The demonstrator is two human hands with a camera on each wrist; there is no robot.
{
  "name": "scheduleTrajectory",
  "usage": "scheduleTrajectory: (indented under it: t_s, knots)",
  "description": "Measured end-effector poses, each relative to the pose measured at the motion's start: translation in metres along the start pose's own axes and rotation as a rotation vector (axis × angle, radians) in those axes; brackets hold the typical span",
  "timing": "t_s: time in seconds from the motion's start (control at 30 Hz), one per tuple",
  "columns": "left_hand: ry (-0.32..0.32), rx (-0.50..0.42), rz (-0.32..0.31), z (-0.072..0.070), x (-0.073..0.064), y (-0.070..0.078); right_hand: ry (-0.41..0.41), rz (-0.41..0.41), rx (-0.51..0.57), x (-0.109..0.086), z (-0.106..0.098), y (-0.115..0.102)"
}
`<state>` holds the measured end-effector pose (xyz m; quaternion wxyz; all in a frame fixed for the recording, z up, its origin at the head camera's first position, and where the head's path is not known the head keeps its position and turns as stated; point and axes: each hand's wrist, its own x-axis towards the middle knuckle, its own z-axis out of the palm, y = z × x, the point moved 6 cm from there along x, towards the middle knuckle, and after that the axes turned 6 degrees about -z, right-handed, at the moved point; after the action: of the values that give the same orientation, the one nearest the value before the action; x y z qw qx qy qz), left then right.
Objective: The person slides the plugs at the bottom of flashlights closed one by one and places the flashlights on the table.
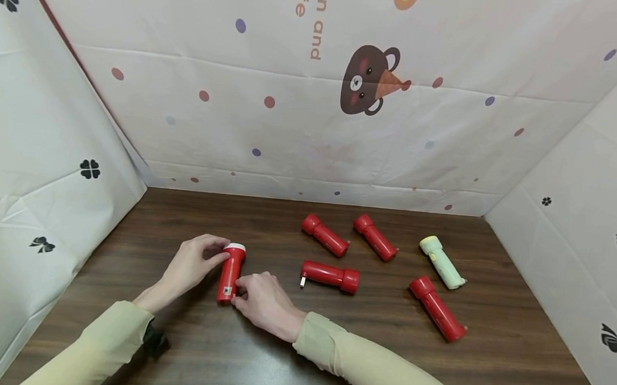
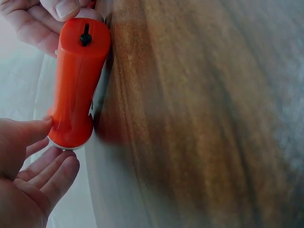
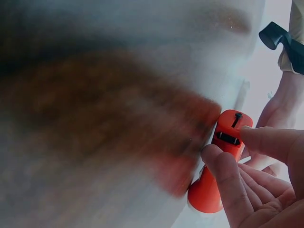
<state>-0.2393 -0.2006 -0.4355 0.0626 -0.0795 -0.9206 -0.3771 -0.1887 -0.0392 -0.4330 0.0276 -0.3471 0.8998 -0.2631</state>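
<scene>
On the left half of the brown table (image 1: 190, 215), red flashlight (image 1: 231, 276) runs nearly fore-aft, white-rimmed head (image 1: 236, 249) away, left hand (image 1: 190, 265) pinching that end from its left, right hand (image 1: 268, 304) pinching the near tail (image 1: 225, 298) from its right, so neither is nearer

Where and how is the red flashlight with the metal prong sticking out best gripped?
Probably mid-barrel, the right hand coming from above, thumb on the near side, fingers on the far. The flashlight lies crosswise, its barrel slimmer than its head, and the prong juts frontward at the other end, so the middle should keep the grip clear of it.
</scene>
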Motion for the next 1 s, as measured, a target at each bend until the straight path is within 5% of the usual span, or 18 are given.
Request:
scheduleTrajectory:
  t_s: [0.73,1.0]
  knots:
    - [0.014,0.031,0.007,0.002,-0.001,0.001,0.014,0.052,0.048,-0.004,-0.002,0.005]
    - [0.038,0.069,0.043,0.0,-0.003,0.012,0.007,0.046,0.032,-0.015,-0.012,0.002]
